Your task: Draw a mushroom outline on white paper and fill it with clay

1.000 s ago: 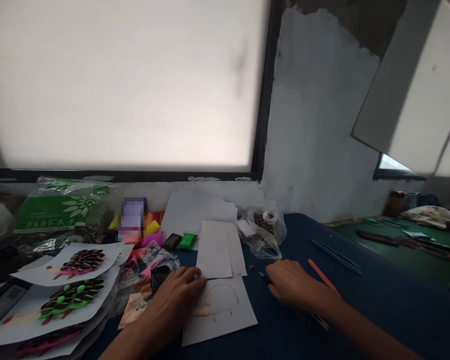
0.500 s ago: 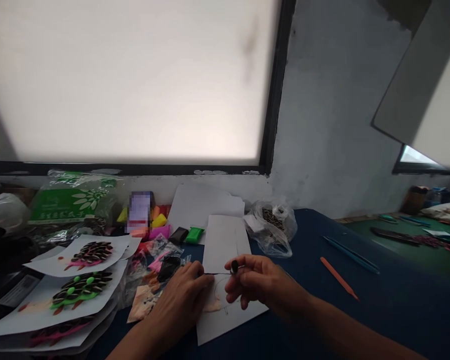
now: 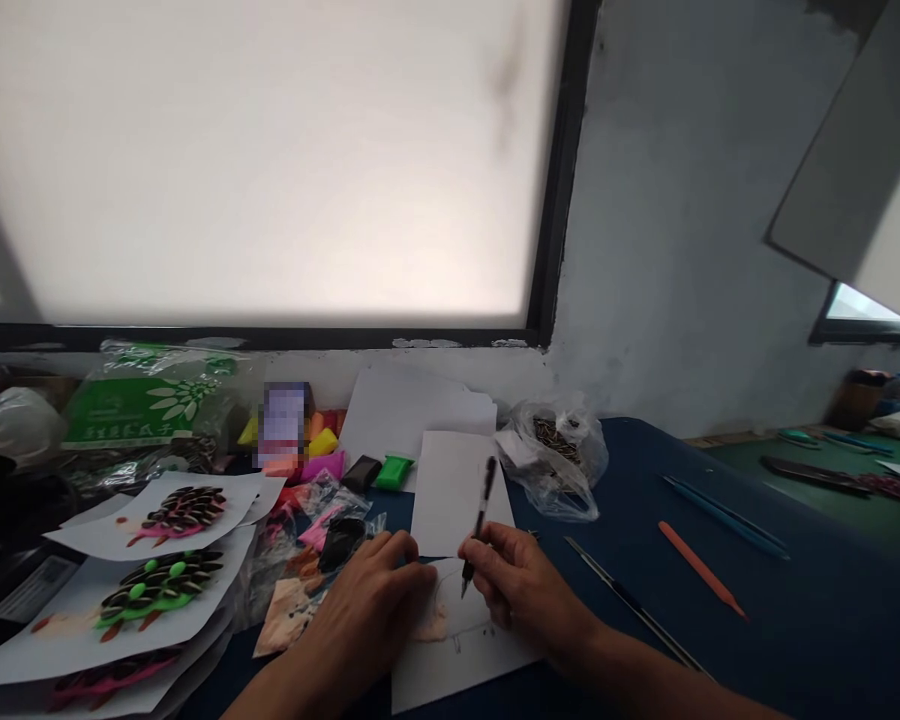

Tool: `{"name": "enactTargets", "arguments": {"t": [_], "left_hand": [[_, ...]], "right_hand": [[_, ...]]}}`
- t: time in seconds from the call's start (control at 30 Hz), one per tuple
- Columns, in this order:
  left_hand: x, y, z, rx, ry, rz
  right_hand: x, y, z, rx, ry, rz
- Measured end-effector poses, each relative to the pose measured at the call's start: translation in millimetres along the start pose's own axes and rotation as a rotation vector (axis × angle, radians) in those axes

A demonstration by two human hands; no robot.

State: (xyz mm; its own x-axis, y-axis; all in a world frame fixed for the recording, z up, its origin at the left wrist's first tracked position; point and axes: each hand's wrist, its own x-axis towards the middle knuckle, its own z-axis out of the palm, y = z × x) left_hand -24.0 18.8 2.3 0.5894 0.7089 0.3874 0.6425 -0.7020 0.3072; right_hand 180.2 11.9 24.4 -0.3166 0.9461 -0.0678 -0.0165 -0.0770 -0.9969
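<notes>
1. Several sheets of paper [image 3: 15,655] lie stacked at our far left, carrying figures [image 3: 161,590] covered in dark striped seeds, one with green dots.
2. Behind that stack we see a green-printed clear bag [image 3: 127,405]; to its right sit coloured packets, among them a green packet [image 3: 394,472] beside a black packet [image 3: 361,473].
3. Our left hand [image 3: 379,595] rests back upward on the left edge of the drawing sheet [image 3: 427,685], fingers bent; their tips are partly hidden, so we cannot tell whether they pinch anything.
4. Just right of those fingers, on the drawn outline, we find a peach-coloured patch [image 3: 433,625].
5. The black pen [image 3: 486,490] stands tilted between our two hands, its tip down over the drawing; we cannot tell if it touches the paper.
6. Our right hand [image 3: 521,580] holds this pen in a narrow pinch of thumb and fingers, the barrel rising above them.
7. Beyond the right hand, we have a clear bag of seeds [image 3: 570,470].
8. Farther right, well apart from the pen, lie a slim metal tool [image 3: 630,600], an orange stick [image 3: 701,570] and a blue tool [image 3: 724,515].
</notes>
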Motion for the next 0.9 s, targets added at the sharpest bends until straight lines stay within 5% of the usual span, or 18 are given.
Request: {"name": "enactTargets", "arguments": {"t": [0.5,0.9], "left_hand": [[-1.4,4.8,-0.3,-0.034,0.013,-0.011],[-1.8,4.2,-3.1,-0.094,-0.026,-0.005]], "right_hand": [[-1.3,2.5,6.1,-0.512,0.021,-0.236],[-3.2,8.9,3.9,-0.523,0.021,-0.267]]}}
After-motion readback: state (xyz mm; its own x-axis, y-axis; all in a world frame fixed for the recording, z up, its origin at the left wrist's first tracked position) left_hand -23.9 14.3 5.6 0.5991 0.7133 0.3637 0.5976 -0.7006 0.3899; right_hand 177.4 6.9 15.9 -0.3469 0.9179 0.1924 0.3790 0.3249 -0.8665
